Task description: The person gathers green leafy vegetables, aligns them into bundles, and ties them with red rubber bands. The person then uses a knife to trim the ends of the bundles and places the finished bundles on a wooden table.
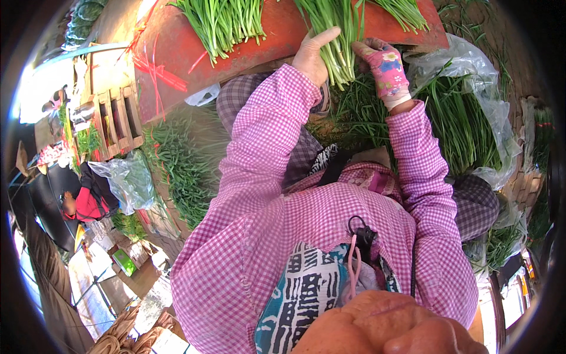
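Note:
My left hand [313, 56], bare, holds a bunch of garlic chives [338, 48] from its left side, with the thumb lying across the stalks. The pale cut ends point down toward my lap. At the bunch's right edge is my right hand [384, 66], in a pink flower-patterned glove. Its fingers are bent against the stalks; whether they pinch any is hard to tell. Behind the bunch stretches a red board [172, 57]. On it lie a bundle of chives [225, 26] to the left and another chive bundle [404, 13] to the right.
Red tying strips [161, 73] hang over the board's left end. Loose chives in a clear plastic bag [477, 53] lie to my right. A heap of greens [177, 163] is on the left floor, near a wooden pallet [117, 117]. A person in red [90, 203] is farther left.

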A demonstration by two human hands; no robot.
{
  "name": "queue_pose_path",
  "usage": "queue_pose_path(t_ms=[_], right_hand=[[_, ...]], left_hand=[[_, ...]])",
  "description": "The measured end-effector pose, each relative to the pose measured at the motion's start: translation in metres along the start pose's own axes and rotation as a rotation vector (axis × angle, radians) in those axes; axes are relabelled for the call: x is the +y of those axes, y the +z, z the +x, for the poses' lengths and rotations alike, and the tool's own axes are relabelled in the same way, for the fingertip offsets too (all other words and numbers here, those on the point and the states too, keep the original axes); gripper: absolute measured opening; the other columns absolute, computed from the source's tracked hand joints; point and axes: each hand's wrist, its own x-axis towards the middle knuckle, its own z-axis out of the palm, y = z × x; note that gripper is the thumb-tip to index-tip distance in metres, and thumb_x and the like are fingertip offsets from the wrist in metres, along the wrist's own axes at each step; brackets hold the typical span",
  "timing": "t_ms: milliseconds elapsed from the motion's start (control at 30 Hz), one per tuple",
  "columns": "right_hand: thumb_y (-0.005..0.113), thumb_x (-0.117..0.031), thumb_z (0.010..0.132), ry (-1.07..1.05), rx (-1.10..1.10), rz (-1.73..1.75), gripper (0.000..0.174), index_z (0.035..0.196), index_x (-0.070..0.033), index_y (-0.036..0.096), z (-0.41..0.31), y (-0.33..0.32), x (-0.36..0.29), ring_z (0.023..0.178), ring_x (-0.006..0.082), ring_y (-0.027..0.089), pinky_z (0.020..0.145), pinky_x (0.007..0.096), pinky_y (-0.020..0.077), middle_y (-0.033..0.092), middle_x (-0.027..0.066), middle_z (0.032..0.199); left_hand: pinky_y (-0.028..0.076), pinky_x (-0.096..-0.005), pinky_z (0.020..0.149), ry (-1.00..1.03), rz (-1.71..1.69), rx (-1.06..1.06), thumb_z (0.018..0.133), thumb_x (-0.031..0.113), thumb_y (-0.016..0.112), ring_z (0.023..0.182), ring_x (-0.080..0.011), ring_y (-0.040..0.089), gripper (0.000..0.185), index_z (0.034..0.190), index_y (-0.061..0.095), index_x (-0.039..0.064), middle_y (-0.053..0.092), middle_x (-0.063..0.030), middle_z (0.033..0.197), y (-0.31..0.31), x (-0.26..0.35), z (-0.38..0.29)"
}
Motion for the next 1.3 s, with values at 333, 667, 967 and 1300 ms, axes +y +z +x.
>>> queue_pose_path(t_ms=[333, 667, 967, 1300], right_hand=[[0.074, -0.021, 0.092, -0.15, 0.086, -0.001, 0.032, 0.107, 0.006, 0.07, -0.02, 0.001, 0.012, 0.076, 0.0113, 0.068, 0.07, 0.0258, 0.0537, 0.073, 0.0087, 0.09], [0.065, -0.026, 0.09, 0.029, -0.342, -1.245, 0.029, 0.108, -0.006, 0.075, -0.018, -0.042, 0.076, 0.103, 0.0391, 0.07, 0.088, 0.0449, 0.0561, 0.073, 0.0166, 0.114], [0.07, -0.032, 0.093, -0.275, 0.114, -0.241, 0.036, 0.117, -0.006, 0.073, -0.031, -0.005, 0.018, 0.089, 0.0281, 0.073, 0.081, 0.0355, 0.0561, 0.075, 0.0145, 0.102], [0.07, -0.038, 0.086, -0.397, 0.119, -0.985, 0.027, 0.097, -0.015, 0.077, -0.007, 0.021, -0.011, 0.087, 0.035, 0.07, 0.076, 0.0464, 0.0547, 0.073, 0.0132, 0.093]], left_hand=[[0.06, -0.0399, 0.082, 0.065, 0.152, 0.103, 0.083, -0.001, 0.072, 0.091, -0.0248, 0.072, 0.033, 0.116, 0.066, 0.002, 0.072, -0.0101, 0.107, 0.005, 0.0, 0.005], [0.062, -0.0413, 0.082, 0.111, 0.054, 0.015, 0.085, 0.0, 0.071, 0.091, -0.0312, 0.073, 0.036, 0.12, 0.063, -0.002, 0.07, -0.0129, 0.106, -0.004, 0.006, 0.013], [0.06, -0.044, 0.082, 0.104, 0.077, 0.009, 0.092, 0.007, 0.068, 0.094, -0.0297, 0.07, 0.038, 0.128, 0.057, 0.006, 0.068, -0.0118, 0.111, -0.005, -0.006, 0.015], [0.055, -0.0483, 0.092, 0.143, -0.133, -0.033, 0.103, 0.028, 0.058, 0.109, -0.0308, 0.065, 0.037, 0.135, 0.056, 0.008, 0.067, -0.0112, 0.123, -0.011, -0.014, 0.022]])
